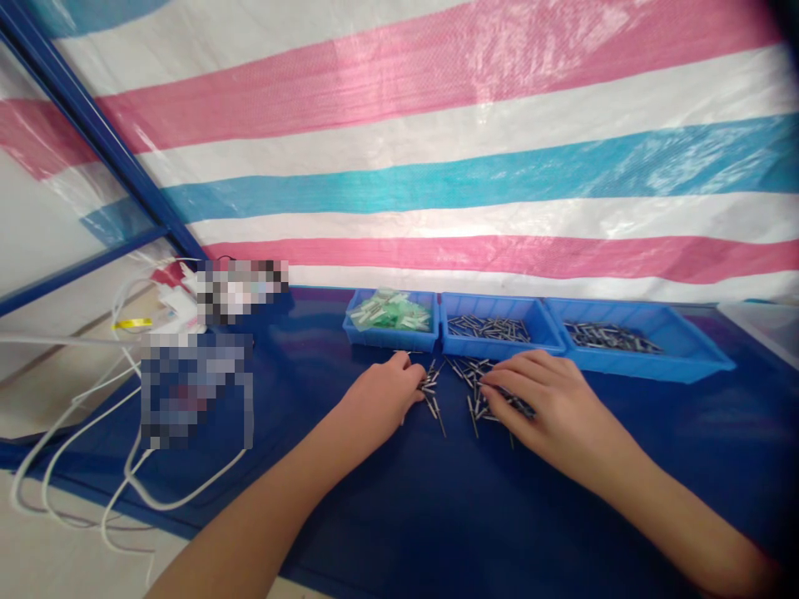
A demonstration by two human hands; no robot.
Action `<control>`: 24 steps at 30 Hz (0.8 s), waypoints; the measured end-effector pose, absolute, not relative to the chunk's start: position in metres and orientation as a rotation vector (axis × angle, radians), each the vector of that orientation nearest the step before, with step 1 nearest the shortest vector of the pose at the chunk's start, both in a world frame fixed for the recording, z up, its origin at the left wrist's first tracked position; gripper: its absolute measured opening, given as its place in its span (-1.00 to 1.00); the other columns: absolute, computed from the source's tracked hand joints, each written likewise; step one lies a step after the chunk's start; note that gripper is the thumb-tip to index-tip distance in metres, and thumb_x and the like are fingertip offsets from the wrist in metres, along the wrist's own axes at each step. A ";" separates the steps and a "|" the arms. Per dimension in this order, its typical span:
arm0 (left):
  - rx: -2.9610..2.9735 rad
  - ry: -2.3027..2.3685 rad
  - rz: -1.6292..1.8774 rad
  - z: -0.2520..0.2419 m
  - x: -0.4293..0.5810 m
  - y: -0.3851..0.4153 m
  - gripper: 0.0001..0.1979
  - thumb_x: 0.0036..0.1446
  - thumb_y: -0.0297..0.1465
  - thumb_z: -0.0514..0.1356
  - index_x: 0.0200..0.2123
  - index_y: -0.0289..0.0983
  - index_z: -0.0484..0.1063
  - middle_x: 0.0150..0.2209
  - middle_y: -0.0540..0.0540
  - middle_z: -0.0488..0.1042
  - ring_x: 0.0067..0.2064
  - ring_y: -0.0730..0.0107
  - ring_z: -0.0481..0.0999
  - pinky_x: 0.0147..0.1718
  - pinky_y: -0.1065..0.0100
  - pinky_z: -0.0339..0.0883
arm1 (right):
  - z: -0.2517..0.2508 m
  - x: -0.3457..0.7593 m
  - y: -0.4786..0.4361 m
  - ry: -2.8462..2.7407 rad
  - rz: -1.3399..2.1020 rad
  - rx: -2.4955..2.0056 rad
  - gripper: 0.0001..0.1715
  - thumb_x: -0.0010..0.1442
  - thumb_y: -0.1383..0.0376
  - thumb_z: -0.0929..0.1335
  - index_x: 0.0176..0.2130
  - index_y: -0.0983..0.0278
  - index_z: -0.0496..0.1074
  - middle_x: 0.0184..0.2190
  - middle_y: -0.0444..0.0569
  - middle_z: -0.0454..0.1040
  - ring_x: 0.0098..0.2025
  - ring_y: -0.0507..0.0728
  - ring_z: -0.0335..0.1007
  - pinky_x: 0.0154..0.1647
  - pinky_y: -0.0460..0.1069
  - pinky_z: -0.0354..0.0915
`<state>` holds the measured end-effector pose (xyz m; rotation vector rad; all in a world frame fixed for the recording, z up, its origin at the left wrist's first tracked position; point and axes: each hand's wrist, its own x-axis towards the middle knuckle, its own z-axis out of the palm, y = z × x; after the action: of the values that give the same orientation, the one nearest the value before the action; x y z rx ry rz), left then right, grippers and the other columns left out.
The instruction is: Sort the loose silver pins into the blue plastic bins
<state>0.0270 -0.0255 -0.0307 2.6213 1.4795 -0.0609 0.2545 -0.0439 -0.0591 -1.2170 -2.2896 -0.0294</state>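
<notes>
Small metal pins (473,391) lie loose on the dark blue table (430,507), in front of the blue bins. My left hand (385,398) rests at the left side of these pins, its fingers bent together; what they hold, if anything, is hidden. Over the right part of the pile is my right hand (546,399), fingers curved and somewhat apart over the pins; whether it grips any cannot be made out. Behind the hands, the middle bin (505,341) and the right bin (687,353) contain similar pins. Green-white packets (393,312) fill the left bin (393,339).
White cables (181,499) loop over the table's left side, near a power strip (178,308) and blurred-out objects. A blue metal frame (112,141) stands at the left. A striped plastic sheet (437,191) hangs behind the bins.
</notes>
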 end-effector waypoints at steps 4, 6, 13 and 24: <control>2.710 1.447 0.015 -0.038 0.031 -0.024 -0.80 0.27 -0.33 0.05 -0.14 -0.24 0.42 -0.16 -0.10 0.39 -0.31 0.29 0.52 -0.30 0.32 0.40 | -0.060 0.248 -0.047 -2.322 0.042 -1.207 -0.82 0.25 0.26 0.28 -0.26 0.22 0.48 -0.26 -0.07 0.51 -0.14 0.15 0.32 -0.13 0.08 0.15; 2.731 1.446 0.052 -0.040 0.032 -0.024 -0.78 0.30 -0.33 0.00 -0.17 -0.24 0.42 -0.17 -0.10 0.40 -0.30 0.31 0.52 -0.28 0.33 0.40 | -0.060 0.246 -0.047 -2.330 0.058 -1.201 -0.81 0.25 0.26 0.28 -0.27 0.23 0.49 -0.26 -0.06 0.51 -0.15 0.15 0.32 -0.13 0.09 0.15; 2.697 1.455 0.293 -0.037 0.035 -0.026 -0.80 0.29 -0.33 0.02 -0.20 -0.22 0.42 -0.13 -0.08 0.42 -0.23 0.30 0.49 -0.31 0.36 0.38 | -0.060 0.245 -0.048 -2.283 0.089 -1.203 -0.81 0.24 0.27 0.28 -0.23 0.22 0.49 -0.24 -0.03 0.52 -0.13 0.18 0.35 -0.11 0.11 0.20; 1.751 1.067 0.984 -0.046 0.059 -0.040 -0.86 0.17 -0.36 0.17 -0.24 -0.28 0.45 -0.24 -0.06 0.53 -0.23 0.39 0.53 -0.21 0.42 0.37 | -0.065 0.233 -0.055 -1.808 0.671 -1.281 -0.70 0.21 0.11 0.31 -0.14 0.22 0.45 -0.20 -0.05 0.53 -0.23 0.10 0.44 -0.21 -0.02 0.34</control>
<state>0.0590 -0.0398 -0.0456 1.7514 1.0671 0.9839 0.2326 -0.0554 -0.0650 -1.2811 -1.8083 0.6709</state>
